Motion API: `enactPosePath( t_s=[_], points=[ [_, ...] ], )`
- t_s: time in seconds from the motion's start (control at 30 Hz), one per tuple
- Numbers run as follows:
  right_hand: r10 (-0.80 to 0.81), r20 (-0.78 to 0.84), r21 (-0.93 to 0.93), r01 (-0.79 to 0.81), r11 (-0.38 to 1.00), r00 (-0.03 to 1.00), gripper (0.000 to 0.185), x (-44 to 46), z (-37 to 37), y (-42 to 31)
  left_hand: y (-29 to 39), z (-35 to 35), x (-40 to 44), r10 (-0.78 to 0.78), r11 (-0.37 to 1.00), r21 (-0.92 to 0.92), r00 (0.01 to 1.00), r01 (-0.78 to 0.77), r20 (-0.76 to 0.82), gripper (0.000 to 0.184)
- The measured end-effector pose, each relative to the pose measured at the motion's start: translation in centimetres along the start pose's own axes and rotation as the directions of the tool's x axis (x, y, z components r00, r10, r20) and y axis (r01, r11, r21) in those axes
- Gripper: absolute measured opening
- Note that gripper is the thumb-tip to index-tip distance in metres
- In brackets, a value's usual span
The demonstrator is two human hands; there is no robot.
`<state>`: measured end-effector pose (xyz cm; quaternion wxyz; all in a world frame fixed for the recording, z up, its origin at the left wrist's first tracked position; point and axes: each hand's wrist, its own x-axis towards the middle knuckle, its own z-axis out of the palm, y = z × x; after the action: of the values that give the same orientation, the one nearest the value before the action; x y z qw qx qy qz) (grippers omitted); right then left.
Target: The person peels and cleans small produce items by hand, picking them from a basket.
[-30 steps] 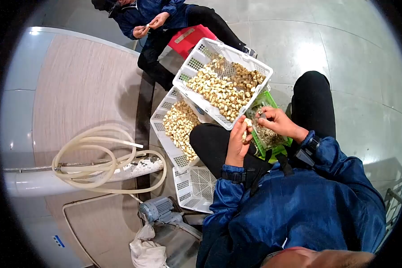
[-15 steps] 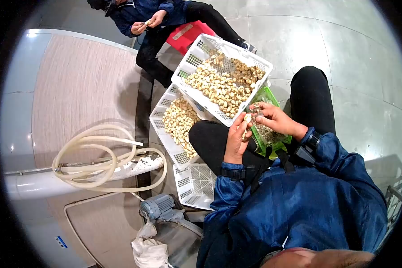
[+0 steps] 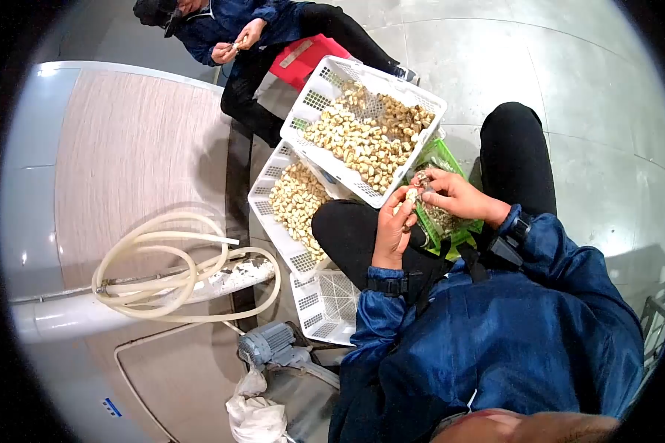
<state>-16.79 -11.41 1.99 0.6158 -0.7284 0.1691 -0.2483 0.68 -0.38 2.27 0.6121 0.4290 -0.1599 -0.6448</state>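
My left hand (image 3: 394,229) is closed around a small pale piece (image 3: 411,196), held up between thumb and fingers. Close beside it, my right hand (image 3: 457,198) has its fingers bent together at the piece; what they pinch is too small to make out. Both hands are over the near edge of a green basket (image 3: 459,240) with brownish scraps inside. Just beyond them a white crate (image 3: 437,111) holds many pale and brown pieces. A second white crate (image 3: 261,193), to its left and lower, holds more pale pieces.
A third white crate (image 3: 303,299) lies near my left elbow. A co-worker (image 3: 236,33) sits at the top on a red stool (image 3: 303,60), holding something small. Left are a coiled hose (image 3: 192,277), a thick white pipe (image 3: 59,317) and a grey motor (image 3: 268,343).
My right fingers have come closer to the piece in my left hand. The co-worker's hands have shifted slightly left in view. The camera view has moved a little.
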Motion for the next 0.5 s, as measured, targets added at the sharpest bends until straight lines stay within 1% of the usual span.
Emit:
enactPosePath(
  t_s=[0.03,0.13,0.17,0.27,0.3,0.4,0.5],
  points=[
    [0.059,-0.006,0.076,-0.058,0.995,0.998,0.019,0.00,-0.03,-0.20,-0.14,-0.19,0.02,0.002,1.000,-0.018,1.000,-0.002,-0.004,0.035],
    [0.048,-0.023,0.114,-0.045,0.992,0.999,0.019,0.08,-0.06,0.14,-0.24,-0.71,0.14,-0.009,0.999,-0.042,1.000,0.010,0.018,0.037],
    [0.006,-0.018,0.096,-0.004,0.995,1.000,0.019,0.03,0.12,0.20,-0.30,-0.82,0.12,-0.005,0.999,-0.039,1.000,0.005,0.016,0.037],
    [0.083,-0.002,0.164,-0.081,0.983,0.997,0.019,0.13,-0.10,0.49,-0.24,-0.47,0.00,0.004,0.999,-0.037,1.000,-0.003,0.017,0.037],
    [0.050,-0.009,0.165,-0.048,0.985,0.999,0.019,0.17,-0.22,0.44,-0.13,-0.29,-0.07,0.002,0.999,-0.040,1.000,-0.001,0.020,0.038],
    [0.024,0.012,0.168,-0.026,0.985,1.000,0.020,-0.05,-0.23,0.21,0.11,-0.24,-0.15,0.009,1.000,-0.018,0.999,-0.008,0.031,0.037],
    [0.087,0.037,0.187,-0.093,0.978,0.995,0.020,-0.08,-0.67,-0.16,0.02,-0.20,-0.18,0.017,1.000,-0.010,0.999,-0.017,0.041,0.036]
  ],
)
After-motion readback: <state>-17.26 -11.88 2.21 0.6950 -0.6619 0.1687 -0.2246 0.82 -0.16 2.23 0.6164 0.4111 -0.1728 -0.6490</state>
